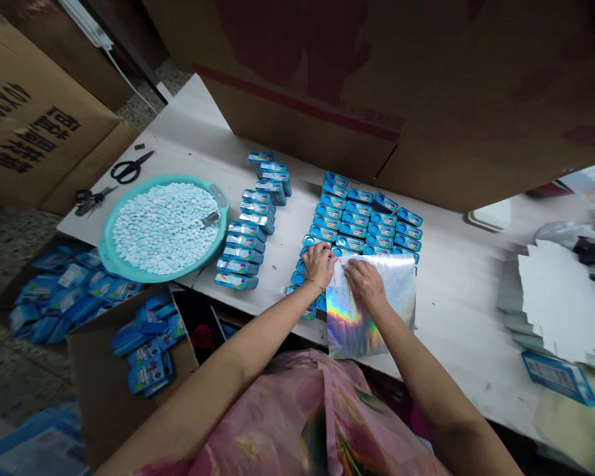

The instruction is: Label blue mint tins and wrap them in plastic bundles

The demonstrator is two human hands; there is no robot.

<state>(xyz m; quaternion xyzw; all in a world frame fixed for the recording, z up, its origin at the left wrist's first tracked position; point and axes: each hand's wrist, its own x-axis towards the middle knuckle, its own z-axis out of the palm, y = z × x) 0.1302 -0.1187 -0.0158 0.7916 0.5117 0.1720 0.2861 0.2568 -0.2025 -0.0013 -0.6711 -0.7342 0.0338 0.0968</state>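
A shiny holographic sheet [371,324] lies over the front part of several rows of small blue tins [353,229]. My left hand [319,266] is closed, its fingertips at the sheet's upper left corner. Close beside it, my right hand [365,283] rests on the sheet with fingers curled and pressed together near the same edge. Whatever small piece may be between the fingertips is too small to make out. Under the sheet and my left hand, some tins are partly hidden.
To the left, a teal basin [178,274] holds pale blue candies and a small scoop. Blue packs [241,248] stand in a line beside it. Scissors [129,170] and keys [93,200] lie beyond. A large carton [297,99] borders the back; white cards [558,297] are stacked right.
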